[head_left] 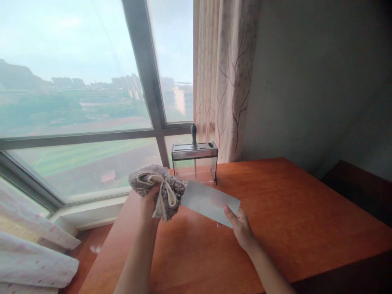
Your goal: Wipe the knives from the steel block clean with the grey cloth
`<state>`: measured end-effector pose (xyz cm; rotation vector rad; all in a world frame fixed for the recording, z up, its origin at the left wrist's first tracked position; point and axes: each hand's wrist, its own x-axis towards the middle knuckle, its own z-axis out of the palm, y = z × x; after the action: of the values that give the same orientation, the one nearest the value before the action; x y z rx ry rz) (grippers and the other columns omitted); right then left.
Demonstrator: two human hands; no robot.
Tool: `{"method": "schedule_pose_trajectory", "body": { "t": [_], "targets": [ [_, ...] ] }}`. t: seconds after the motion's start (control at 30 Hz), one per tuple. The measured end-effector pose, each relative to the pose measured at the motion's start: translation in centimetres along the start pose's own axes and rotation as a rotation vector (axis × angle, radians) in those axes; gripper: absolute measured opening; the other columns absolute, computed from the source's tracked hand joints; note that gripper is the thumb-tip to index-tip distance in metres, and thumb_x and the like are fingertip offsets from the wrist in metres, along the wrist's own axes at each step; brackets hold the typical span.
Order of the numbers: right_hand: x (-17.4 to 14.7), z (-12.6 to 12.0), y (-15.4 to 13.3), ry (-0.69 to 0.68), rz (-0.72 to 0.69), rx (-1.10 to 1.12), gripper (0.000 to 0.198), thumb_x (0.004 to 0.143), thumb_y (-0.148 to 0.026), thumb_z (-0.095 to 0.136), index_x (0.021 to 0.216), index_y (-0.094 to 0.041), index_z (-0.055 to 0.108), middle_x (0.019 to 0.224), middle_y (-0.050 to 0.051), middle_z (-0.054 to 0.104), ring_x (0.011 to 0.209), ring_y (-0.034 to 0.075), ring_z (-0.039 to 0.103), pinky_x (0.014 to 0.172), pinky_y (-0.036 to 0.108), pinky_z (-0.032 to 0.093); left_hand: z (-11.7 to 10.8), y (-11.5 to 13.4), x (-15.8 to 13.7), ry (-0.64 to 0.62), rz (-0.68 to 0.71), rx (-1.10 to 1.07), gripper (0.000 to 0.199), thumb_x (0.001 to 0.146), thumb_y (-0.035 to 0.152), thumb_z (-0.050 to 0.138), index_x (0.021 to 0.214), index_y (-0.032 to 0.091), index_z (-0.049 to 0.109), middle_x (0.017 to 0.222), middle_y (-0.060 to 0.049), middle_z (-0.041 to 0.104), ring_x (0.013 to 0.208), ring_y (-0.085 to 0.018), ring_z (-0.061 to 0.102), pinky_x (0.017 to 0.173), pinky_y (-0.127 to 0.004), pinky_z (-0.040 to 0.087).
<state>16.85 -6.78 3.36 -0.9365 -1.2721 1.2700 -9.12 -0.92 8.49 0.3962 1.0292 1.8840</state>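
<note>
Bunched in my left hand [150, 203] is a thick grey-brown cloth [167, 190] with a pale edge, its folds hiding most of my fingers. My right hand [243, 230] pinches the right end of a flat, pale, see-through rectangular panel [210, 202], thumb on top. The panel's left end meets the cloth; whether the cloth wraps round it I cannot tell. Behind both hands, a clear-sided box with a metal top [195, 152] and an upright dark handle [193, 134] stands on the table.
The reddish-brown wooden table [275, 196] spreads under my hands and to the right. A large window [76, 102] borders it on the left, with a patterned curtain [226, 81] behind the box. Another pale curtain [33, 261] hangs at lower left.
</note>
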Motion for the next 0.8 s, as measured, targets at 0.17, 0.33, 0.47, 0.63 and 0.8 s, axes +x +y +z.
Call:
{"method": "schedule_pose_trajectory", "body": {
  "t": [0.17,0.33,0.47,0.63,0.8],
  "targets": [
    [0.0,-0.3,-0.1,0.113,0.028,0.026,0.049,0.084,-0.06,0.051,0.072,-0.015,0.066,0.061,0.006,0.065,0.06,0.021,0.062,0.054,0.029,0.048,-0.5,0.9,-0.4,-0.105,0.254,0.276,0.036,0.053,0.018,0.081,0.086,0.015,0.069,0.08,-0.002,0.069,0.069,-0.018,0.064,0.065,-0.026,0.052],
    [-0.2,-0.2,0.2,0.198,-0.002,-0.012,0.044,0.08,-0.059,0.056,0.073,-0.016,0.064,0.064,0.006,0.066,0.058,0.02,0.061,0.056,0.029,0.05,-0.8,1.2,-0.2,-0.018,0.458,0.609,0.03,0.048,0.014,0.083,0.076,0.014,0.072,0.072,-0.002,0.069,0.071,-0.02,0.062,0.063,-0.024,0.048],
    [-0.5,-0.4,0.9,0.169,-0.068,-0.151,0.041,0.082,-0.054,0.055,0.067,-0.017,0.062,0.065,0.006,0.065,0.062,0.021,0.061,0.059,0.029,0.049,-0.8,1.1,-0.3,0.03,0.599,0.812,0.028,0.047,0.013,0.082,0.073,0.018,0.072,0.065,0.001,0.066,0.067,-0.02,0.061,0.061,-0.024,0.045],
    [-0.8,-0.5,1.4,0.163,-0.137,-0.255,0.038,0.084,-0.05,0.055,0.069,-0.016,0.064,0.065,0.006,0.065,0.061,0.02,0.06,0.056,0.027,0.048,-0.6,1.1,-0.6,0.124,0.616,0.797,0.031,0.045,0.016,0.083,0.074,0.018,0.071,0.065,0.001,0.065,0.071,-0.022,0.062,0.062,-0.025,0.046],
    [-0.6,-0.1,1.0,0.177,-0.085,-0.151,0.04,0.084,-0.052,0.054,0.071,-0.017,0.065,0.066,0.007,0.067,0.062,0.021,0.062,0.057,0.028,0.05,-0.6,0.6,0.2,0.208,0.276,0.367,0.028,0.055,0.028,0.08,0.078,0.016,0.068,0.069,0.001,0.066,0.065,-0.017,0.062,0.061,-0.027,0.05]
  ]
}}
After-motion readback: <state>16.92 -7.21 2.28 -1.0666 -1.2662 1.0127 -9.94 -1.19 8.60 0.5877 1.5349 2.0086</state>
